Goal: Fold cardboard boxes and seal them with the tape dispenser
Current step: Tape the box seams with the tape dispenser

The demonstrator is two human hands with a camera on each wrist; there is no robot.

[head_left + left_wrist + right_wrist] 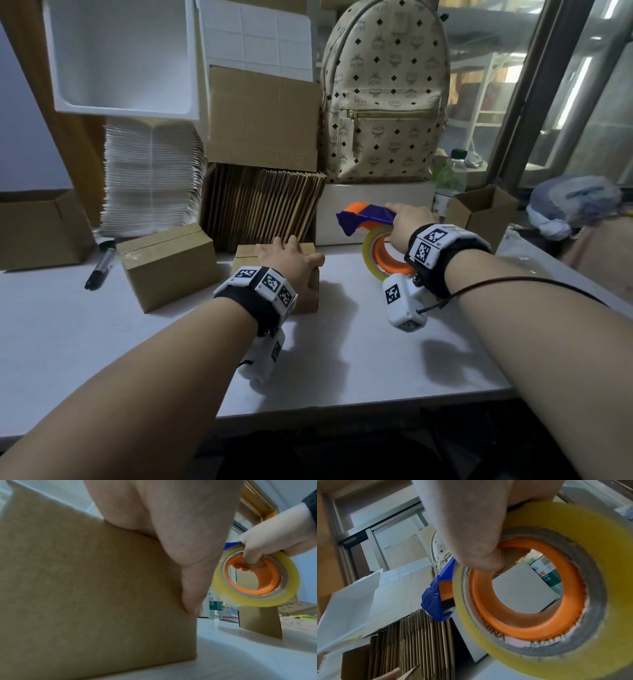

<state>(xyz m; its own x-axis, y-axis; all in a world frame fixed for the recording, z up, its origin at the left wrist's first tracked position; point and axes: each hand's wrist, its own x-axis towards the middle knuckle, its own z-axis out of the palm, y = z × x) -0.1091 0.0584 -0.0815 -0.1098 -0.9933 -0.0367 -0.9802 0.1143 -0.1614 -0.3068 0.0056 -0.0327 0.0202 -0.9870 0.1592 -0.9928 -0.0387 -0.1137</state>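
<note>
A small folded cardboard box [310, 274] stands on the white desk [376, 359], at about 12 o'clock from the wearer, with a second closed box [164, 265] just beside it at 9 o'clock. The left hand [291, 262] is laid over its top, the thumb curled down the near right edge, so the box is held steady. The tape dispenser [371, 226] is carried clear of the desk at 3 o'clock of the box, gripped by the right hand [409, 222] with fingers hooked through the orange core. The box is judged light, hollow and easily crushed; it is best pinned from above near its edges. The dispenser is judged rigid, its roll slippery; the core is the surest hold.
</note>
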